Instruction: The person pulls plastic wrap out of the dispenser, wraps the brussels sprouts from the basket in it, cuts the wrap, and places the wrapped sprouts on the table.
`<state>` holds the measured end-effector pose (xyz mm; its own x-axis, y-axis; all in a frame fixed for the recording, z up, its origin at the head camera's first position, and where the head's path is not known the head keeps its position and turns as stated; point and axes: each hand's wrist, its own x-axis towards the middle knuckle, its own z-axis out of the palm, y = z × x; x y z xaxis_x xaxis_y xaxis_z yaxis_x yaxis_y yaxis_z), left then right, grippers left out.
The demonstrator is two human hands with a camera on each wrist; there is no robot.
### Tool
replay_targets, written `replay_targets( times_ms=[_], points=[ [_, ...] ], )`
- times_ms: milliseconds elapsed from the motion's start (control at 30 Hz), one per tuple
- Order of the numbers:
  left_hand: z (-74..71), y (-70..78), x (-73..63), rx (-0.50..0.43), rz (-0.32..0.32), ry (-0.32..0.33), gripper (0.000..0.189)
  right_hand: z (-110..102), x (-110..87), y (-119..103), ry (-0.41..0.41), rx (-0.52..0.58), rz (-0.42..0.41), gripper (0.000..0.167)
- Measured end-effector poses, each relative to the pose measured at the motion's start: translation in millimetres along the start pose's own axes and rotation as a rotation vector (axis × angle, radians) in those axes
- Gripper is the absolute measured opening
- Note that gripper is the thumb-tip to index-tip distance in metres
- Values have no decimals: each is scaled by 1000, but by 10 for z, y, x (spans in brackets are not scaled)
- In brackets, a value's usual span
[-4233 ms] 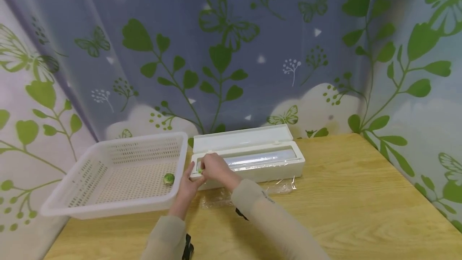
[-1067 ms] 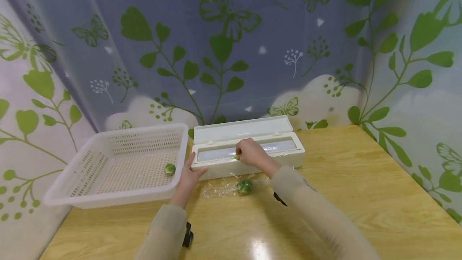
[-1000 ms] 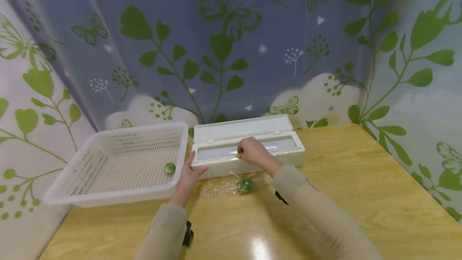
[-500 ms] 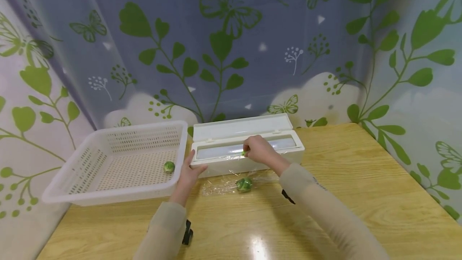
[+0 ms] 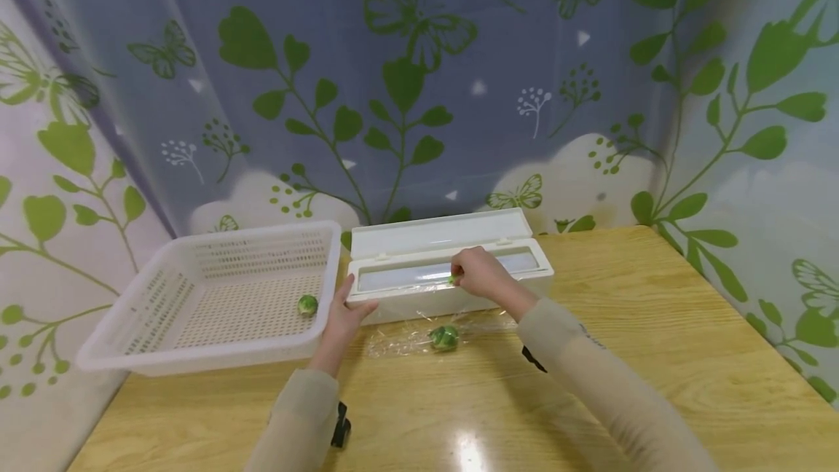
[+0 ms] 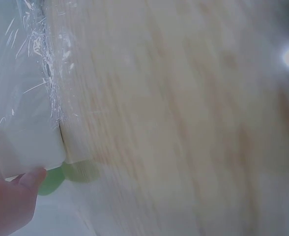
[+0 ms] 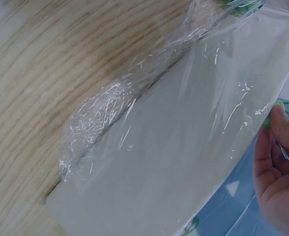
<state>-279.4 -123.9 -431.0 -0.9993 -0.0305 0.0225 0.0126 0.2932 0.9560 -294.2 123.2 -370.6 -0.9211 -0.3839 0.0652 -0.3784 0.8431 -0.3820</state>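
Observation:
A white cling film dispenser lies on the table, its lid raised and a film roll inside. My left hand grips its left end, thumb across the front. Between thumb and finger, my right hand pinches a small green slide cutter at the dispenser's front edge, about mid-length. Clear cling film hangs down the front face and lies crumpled on the table. A Brussels sprout sits in that film in front of the dispenser.
A white perforated plastic basket stands left of the dispenser, close by my left hand. One more Brussels sprout lies inside it at the right. A patterned curtain hangs behind the wooden table.
My right hand has slid the green cutter rightward from the dispenser's left end to about its middle. The sprout in the film has come into view. My left hand stays at the left end.

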Motion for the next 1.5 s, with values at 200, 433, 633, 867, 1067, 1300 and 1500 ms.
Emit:
replay_targets(
  times_ms=[200,433,633,867,1067,1300,1500],
  points=[
    [12,-19,5,-2,9,-4,71,-25,-39,41,-1,11,-1,5],
    [5,-22,-3,0,-8,2,72,-62,-83,129,-3,0,4,6],
    [-97,-66,-85,-14,-33,3,73,-29,-113,180,-9,25,-10,6],
    [-115,-103,-78,4,-20,-3,73,-51,-189,258,19,22,-5,8],
    [-69,-66,-69,23,-26,9,74,-120,-231,368,23,21,-5,9],
    [-45,-35,-59,40,-21,21,73,-176,-286,508,44,12,-7,8],
    [-6,-15,-18,47,21,-1,73,-225,-330,601,73,16,-11,9]
  ],
)
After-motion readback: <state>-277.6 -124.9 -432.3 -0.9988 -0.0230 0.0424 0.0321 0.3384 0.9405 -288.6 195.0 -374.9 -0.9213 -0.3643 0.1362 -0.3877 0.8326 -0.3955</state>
